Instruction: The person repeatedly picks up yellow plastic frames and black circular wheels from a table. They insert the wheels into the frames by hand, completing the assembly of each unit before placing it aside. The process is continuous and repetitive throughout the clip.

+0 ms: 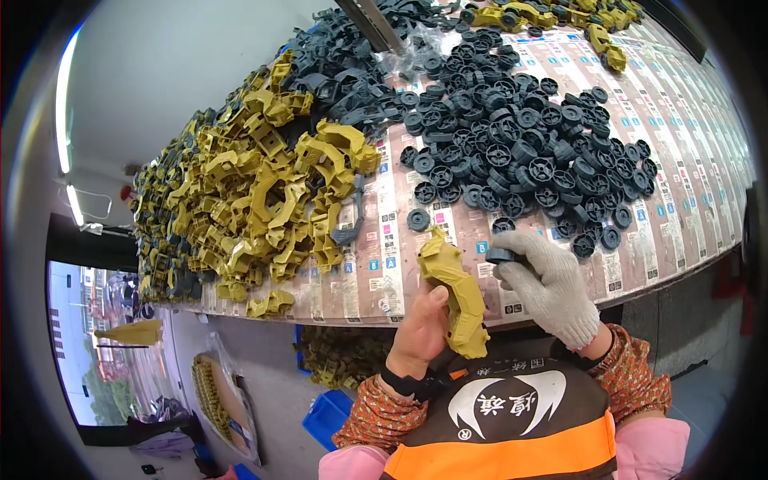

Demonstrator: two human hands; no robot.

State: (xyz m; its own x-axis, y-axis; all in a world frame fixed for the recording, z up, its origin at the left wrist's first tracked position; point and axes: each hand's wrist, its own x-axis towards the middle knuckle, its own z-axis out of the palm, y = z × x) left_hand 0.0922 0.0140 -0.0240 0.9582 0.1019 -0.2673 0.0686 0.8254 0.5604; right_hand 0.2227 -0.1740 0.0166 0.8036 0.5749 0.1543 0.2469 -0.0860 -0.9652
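My bare left hand (422,330) is wrapped round a mustard-yellow plastic toy car body (462,308), held at the table's near edge. My right hand (552,284), in a pale knitted glove, pinches a dark grey toy wheel (499,255) between thumb and fingers, a short way right of the car body and apart from it. Just beyond both hands spreads a big heap of dark toy wheels (512,152). To the left lies a pile of yellow car body parts (248,192). The palm side of my left hand is hidden by the body.
Dark grey thin plastic parts (352,88) are heaped at the far left around a metal post (372,24). Several yellow cars with wheels (612,52) lie at the far right. Below the table's edge are a blue bin (326,418) and more yellow parts (344,360).
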